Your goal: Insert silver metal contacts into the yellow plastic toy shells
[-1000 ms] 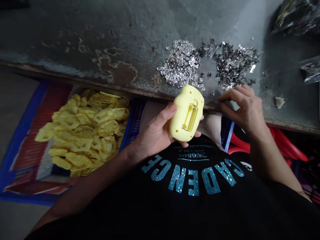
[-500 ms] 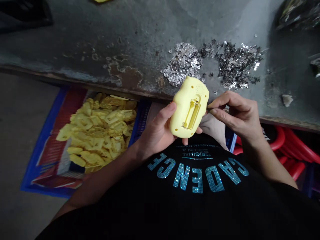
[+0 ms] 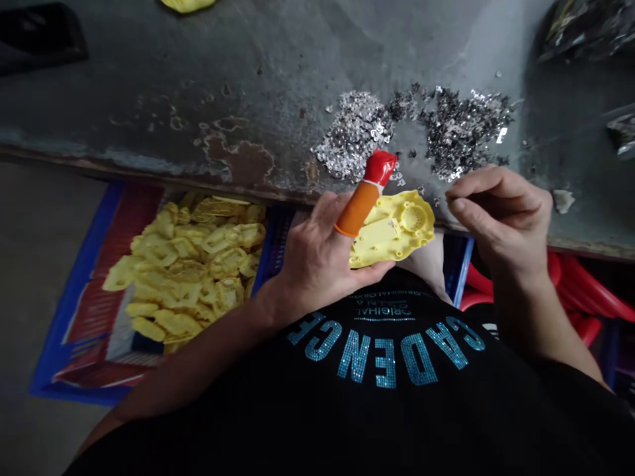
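My left hand [image 3: 317,254] grips a yellow plastic casing half [image 3: 384,235] over the bench edge. The casing's hollow inner face is up, with screw posts and a round ring dotted with small holes. An orange and red cover [image 3: 364,198] sleeves one finger of this hand. To the right, apart from the casing, my right hand [image 3: 513,218] has thumb and forefinger pinched together. Anything between those fingertips is too small to make out. Just beyond the hands lie a heap of bright metal clips [image 3: 354,132] and a darker heap of small metal pieces [image 3: 461,132].
A blue crate [image 3: 64,324] at the lower left holds many yellow plastic shells [image 3: 183,264]. Red curved parts [image 3: 595,291] sit under the bench [image 3: 278,59] at the right. Plastic bags [image 3: 585,30] lie at the back right, a whitish lump [image 3: 563,199] near the right edge.
My left hand has turned the casing over, from its outer side with the battery compartment to its inner side. My right hand has drawn away to the right, still pinched.
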A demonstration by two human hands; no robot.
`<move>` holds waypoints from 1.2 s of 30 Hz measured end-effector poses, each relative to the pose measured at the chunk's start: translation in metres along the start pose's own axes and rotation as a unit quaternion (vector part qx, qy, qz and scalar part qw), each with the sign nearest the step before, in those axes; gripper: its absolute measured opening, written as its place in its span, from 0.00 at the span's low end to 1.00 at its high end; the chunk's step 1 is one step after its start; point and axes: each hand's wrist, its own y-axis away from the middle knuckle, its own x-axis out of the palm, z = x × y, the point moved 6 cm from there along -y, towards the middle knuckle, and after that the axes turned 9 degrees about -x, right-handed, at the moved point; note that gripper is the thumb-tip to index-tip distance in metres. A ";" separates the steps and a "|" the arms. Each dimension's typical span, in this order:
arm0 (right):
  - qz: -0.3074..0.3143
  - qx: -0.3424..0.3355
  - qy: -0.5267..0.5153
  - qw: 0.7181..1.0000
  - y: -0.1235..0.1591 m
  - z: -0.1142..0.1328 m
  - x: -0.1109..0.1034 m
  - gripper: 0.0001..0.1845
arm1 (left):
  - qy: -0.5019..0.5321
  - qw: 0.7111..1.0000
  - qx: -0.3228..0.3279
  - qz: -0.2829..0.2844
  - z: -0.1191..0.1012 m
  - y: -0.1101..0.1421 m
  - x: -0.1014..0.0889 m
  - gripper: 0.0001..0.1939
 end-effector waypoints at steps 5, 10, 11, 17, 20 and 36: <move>0.120 -0.104 0.143 0.977 -0.004 0.013 0.021 0.04 | -0.054 0.998 0.027 0.032 0.006 -0.006 0.017 0.47; 0.180 -0.094 0.283 0.937 0.003 -0.002 0.040 0.05 | -0.050 0.998 0.035 0.032 0.009 -0.010 0.030 0.41; 0.185 -0.092 0.303 0.930 0.004 -0.004 0.042 0.06 | -0.057 0.997 0.038 0.035 0.008 -0.010 0.031 0.40; 0.197 -0.082 0.369 0.904 0.003 -0.005 0.049 0.12 | -0.128 0.988 0.046 0.070 -0.001 -0.014 0.036 0.36; 0.187 -0.097 0.398 0.893 0.002 -0.001 0.052 0.14 | -0.117 0.988 0.055 0.079 -0.005 -0.017 0.035 0.33; 0.095 -0.126 0.467 0.870 0.006 0.007 0.060 0.22 | 0.008 0.993 0.008 0.114 -0.014 -0.018 0.041 0.27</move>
